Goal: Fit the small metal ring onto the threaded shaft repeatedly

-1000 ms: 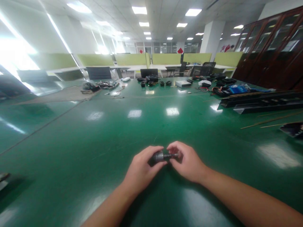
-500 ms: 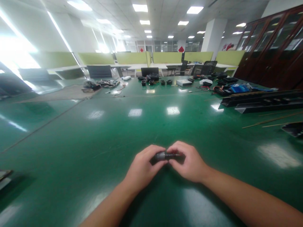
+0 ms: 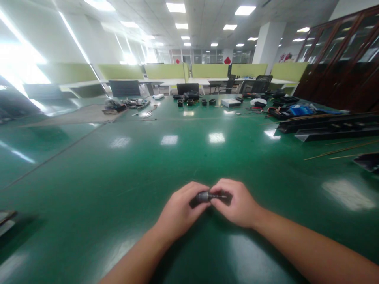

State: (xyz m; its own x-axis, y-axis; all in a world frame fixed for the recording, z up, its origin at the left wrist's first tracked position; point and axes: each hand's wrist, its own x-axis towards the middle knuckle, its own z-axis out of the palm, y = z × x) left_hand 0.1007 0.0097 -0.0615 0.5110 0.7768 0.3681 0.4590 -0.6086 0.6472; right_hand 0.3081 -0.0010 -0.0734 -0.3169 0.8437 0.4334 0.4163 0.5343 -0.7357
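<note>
Low over the green table (image 3: 189, 161), both hands meet at a short dark cylindrical tool (image 3: 203, 197) with a grey body and a thin pointed metal tip. My left hand (image 3: 180, 207) is closed round the thick body, thumb in front and fingers behind. The fingers of my right hand (image 3: 238, 203) pinch the narrower dark section where it joins the body. The thin tip points right, into the hollow of my right palm. The body's left end is hidden in my left hand, and the tool's exact kind is unclear.
Black metal channels (image 3: 334, 126) and thin rods (image 3: 349, 150) lie at the right. Along the far edge are a white box (image 3: 231, 102), small black parts (image 3: 204, 102) and a pile of metal pieces (image 3: 137, 103). A flat object (image 3: 6, 221) sits at the left edge.
The hands keep almost the same place and grip. My right fingers have shifted slightly, and the tool's thin tip shows more clearly.
</note>
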